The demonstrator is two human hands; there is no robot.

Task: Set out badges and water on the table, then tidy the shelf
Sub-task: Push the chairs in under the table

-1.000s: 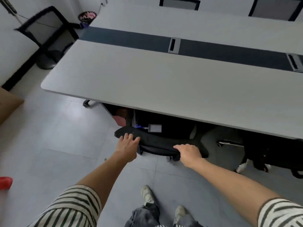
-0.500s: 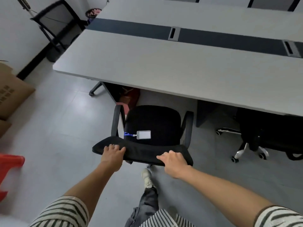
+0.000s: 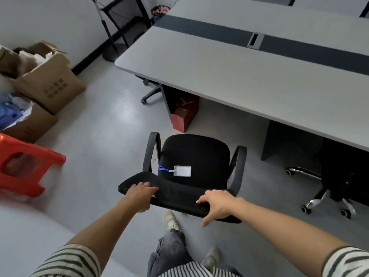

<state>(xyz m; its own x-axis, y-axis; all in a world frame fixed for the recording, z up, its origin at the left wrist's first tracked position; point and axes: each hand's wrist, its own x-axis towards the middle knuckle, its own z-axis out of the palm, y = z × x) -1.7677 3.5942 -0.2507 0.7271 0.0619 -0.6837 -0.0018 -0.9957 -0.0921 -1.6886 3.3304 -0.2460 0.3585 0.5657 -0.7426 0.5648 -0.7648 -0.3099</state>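
Note:
A black office chair (image 3: 196,154) stands pulled out from the grey table (image 3: 239,76). On its seat lies a clear badge holder (image 3: 182,170) with a blue lanyard (image 3: 162,168). My left hand (image 3: 140,196) grips the left end of the chair's backrest top (image 3: 175,198), fingers over the edge. My right hand (image 3: 218,204) rests on the right part of the backrest with its fingers spread and its thumb pointing down, off the edge. No water bottle or shelf is in view.
A red plastic stool (image 3: 24,166) and open cardboard boxes (image 3: 46,84) stand on the floor to the left. A red paper bag (image 3: 185,114) sits under the table. Another black wheeled chair (image 3: 337,176) is tucked under the table at the right.
The chair has rolled back out from under the table toward me, baring the badge on its seat. My right hand's fingers have loosened on the backrest.

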